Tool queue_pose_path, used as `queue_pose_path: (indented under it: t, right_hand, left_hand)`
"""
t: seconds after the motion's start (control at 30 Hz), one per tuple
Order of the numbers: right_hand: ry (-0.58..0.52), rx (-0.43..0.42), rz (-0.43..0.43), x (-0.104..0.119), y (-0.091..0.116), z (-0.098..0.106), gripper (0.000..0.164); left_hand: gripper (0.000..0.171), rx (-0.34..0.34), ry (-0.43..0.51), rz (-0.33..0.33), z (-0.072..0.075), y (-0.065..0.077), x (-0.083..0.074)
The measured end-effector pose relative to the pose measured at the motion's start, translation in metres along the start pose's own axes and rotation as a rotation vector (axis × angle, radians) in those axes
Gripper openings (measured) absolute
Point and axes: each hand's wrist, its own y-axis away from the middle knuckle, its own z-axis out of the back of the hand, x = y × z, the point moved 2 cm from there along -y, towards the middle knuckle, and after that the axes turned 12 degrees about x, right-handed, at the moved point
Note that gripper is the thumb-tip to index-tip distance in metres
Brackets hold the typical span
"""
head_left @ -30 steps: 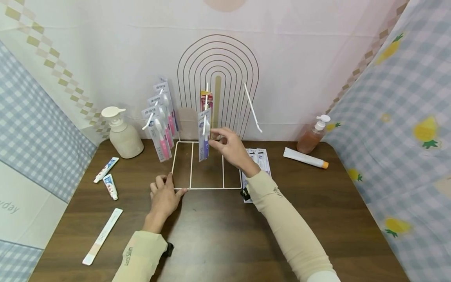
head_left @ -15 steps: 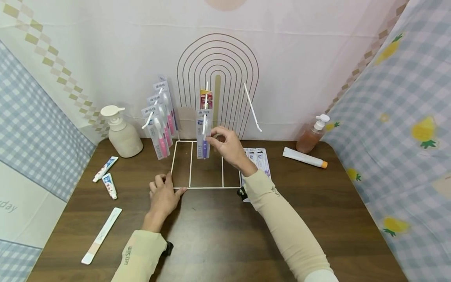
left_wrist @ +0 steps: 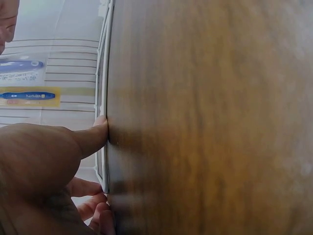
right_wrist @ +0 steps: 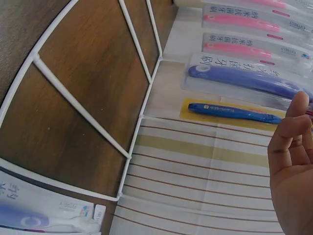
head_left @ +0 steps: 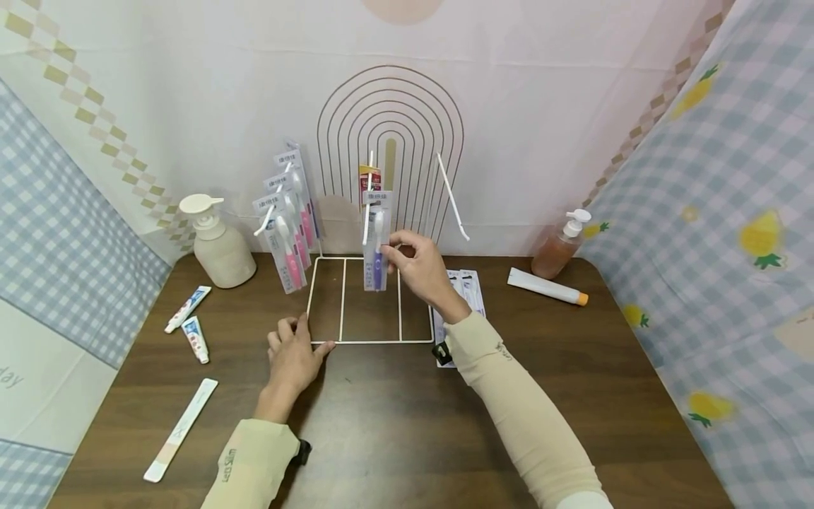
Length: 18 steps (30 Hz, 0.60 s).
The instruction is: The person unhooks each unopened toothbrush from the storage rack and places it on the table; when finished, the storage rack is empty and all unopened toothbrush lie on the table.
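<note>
One purple toothbrush pack (head_left: 376, 249), pinched betw. fingers of R. hand (head_left: 421, 270); L. hand (head_left: 292, 360), fingers grasping wire rack (head_left: 381, 342) at corner.

"That dark brown table (head_left: 381, 438) across the lower frame?"
"Wood-grained, smooth, faintly shiny."
"And the white thin-barred rack (head_left: 369, 342), mid-frame?"
"Smooth, like coated metal wire."
"The clear flat pack with the purple-handled toothbrush (head_left: 378, 237)?"
"Glossy plastic, catching light."
"The white patterned backdrop (head_left: 254, 92) up top?"
"Matt cloth, lightly creased."
"That rounded cream pump bottle (head_left: 224, 256), left?"
"Matt, probably plastic."
</note>
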Motion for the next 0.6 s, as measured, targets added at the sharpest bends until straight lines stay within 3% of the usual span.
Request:
queue_pose_path:
  t: [0.23,0.47,0.6]
  right_hand:
    - [-0.095,-0.032,-0.005,-0.012,0.006,0.006,0.013]
    - [-0.093,-0.071,-0.053,-0.027,0.015,0.012,0.014]
    - [-0.068,-0.072,-0.072,-0.037,0.022,0.016,0.016]
  left_hand:
    - [0.086,0.051,-0.003,0.041,0.005,0.002,-0.005]
    - [0.086,-0.009,0.013,-0.009,0.002,0.002,-0.002]
    - [0.086,-0.008,0.023,-0.015,0.001,0.001,0.001]
